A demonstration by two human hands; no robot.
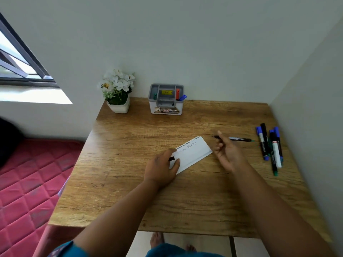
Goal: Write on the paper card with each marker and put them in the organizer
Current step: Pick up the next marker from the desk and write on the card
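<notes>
A white paper card (194, 154) lies mid-table with handwriting along its far edge. My left hand (161, 168) presses on the card's left end and pinches a small black cap (171, 158) between its fingers. Just right of the card, my right hand (229, 154) holds an uncapped black marker (239, 139), whose tip points left above the table. The grey and white organizer (165, 108) stands at the back against the wall. It holds a green marker (154, 96), a red marker (177, 93) and a blue marker (183, 97).
Several more markers (270, 147), blue, black, white and green, lie in a bunch near the table's right edge by the wall. A white pot of white flowers (117, 89) stands at the back left corner. A red mattress (27, 179) lies left of the table.
</notes>
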